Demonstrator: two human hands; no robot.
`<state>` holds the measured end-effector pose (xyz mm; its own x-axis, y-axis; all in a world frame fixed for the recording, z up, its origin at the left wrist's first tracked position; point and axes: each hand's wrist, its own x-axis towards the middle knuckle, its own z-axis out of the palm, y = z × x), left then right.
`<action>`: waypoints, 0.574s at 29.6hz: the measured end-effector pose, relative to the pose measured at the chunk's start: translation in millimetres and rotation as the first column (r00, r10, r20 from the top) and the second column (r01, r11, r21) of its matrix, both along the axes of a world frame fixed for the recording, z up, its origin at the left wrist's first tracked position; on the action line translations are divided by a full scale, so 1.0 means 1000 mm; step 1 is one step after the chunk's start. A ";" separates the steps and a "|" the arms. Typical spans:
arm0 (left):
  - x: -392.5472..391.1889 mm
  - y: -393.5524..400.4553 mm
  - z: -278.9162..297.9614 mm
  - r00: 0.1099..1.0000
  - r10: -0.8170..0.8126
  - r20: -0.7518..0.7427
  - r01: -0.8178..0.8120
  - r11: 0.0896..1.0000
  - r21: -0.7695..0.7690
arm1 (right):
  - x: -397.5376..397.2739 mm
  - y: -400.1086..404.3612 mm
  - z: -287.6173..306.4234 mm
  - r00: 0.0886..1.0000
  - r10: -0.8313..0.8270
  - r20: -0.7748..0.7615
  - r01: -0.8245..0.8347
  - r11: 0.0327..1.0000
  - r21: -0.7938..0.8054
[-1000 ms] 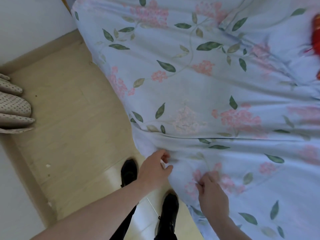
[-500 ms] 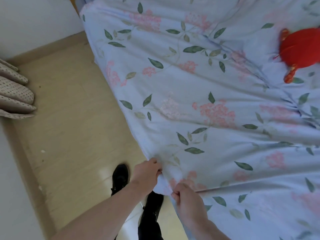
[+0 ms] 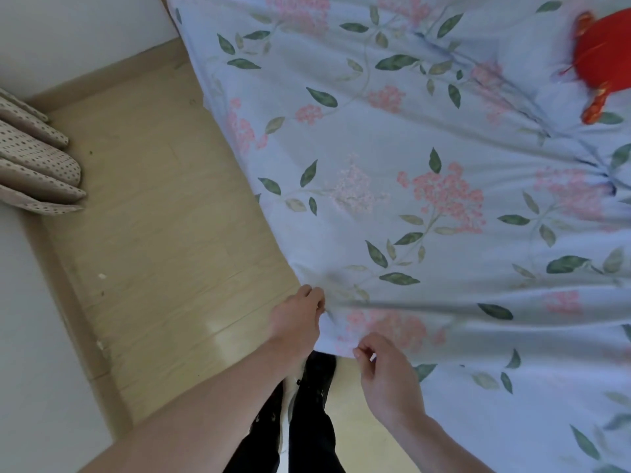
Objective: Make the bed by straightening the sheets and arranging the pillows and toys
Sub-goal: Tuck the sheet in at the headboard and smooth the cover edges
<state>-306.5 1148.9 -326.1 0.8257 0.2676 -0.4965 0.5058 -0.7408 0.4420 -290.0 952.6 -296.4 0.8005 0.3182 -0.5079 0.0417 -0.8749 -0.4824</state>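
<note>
A pale blue sheet printed with pink flowers and green leaves covers the bed and fills the right and upper part of the view. My left hand pinches the sheet's hanging corner at the bed's near edge. My right hand hovers just below that corner, fingers curled, with no cloth visibly in it. A red plush toy lies on the sheet at the top right, partly cut off by the frame. Long creases run across the sheet toward the toy.
Pale wood flooring runs along the bed's left side, bounded by a white wall with a low skirting. A dotted beige curtain hangs at the far left. My black shoes and trousers stand by the corner.
The sheet has been drawn toward me and lies smoother. My right hand has let go of the corner and dropped slightly away; my left hand keeps its pinch.
</note>
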 end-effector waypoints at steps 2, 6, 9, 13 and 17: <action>-0.015 -0.002 0.001 1.000 0.003 -0.015 -0.003 1.000 0.001 | -0.015 -0.008 0.002 1.000 0.025 -0.011 -0.025 0.999 -0.037; -0.064 -0.006 -0.003 0.966 -0.196 -0.167 0.191 0.981 -0.048 | -0.049 -0.039 0.006 0.989 0.127 -0.074 -0.142 0.957 -0.253; -0.102 0.003 -0.009 0.947 -0.214 -0.239 0.213 0.977 -0.030 | -0.059 -0.060 0.002 0.995 -0.050 -0.089 0.019 0.947 -0.320; -0.134 0.007 -0.017 0.935 -0.165 -0.314 0.164 0.986 -0.031 | -0.065 -0.087 -0.006 0.972 -0.232 -0.032 0.203 0.903 -0.378; -0.145 0.001 -0.022 0.939 -0.136 -0.317 0.128 0.991 -0.047 | -0.058 -0.098 -0.018 0.991 -0.130 -0.003 0.115 0.883 -0.455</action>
